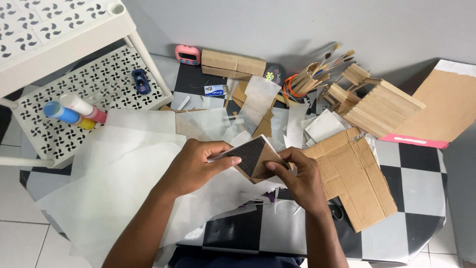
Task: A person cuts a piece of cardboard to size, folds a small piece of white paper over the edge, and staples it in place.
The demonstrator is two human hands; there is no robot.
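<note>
Both my hands hold a small cardboard piece (254, 158) with a dark face and a brown face, just above the table's middle. My left hand (196, 166) pinches its left edge with thumb and fingers. From the right, my right hand (300, 178) grips its lower corner. A thin white sheet is attached to or lies against the piece under my left fingers. Large sheets of translucent white paper (116, 168) lie under my left forearm.
A notched cardboard panel (354, 181) lies right of my hands on the black-and-white checkered table (421, 183). Behind are a wooden stick house (379, 106), a cup of brushes (307, 79), a cardboard box (233, 64), a pink timer (187, 54). A white perforated shelf rack (74, 84) with paint bottles stands left.
</note>
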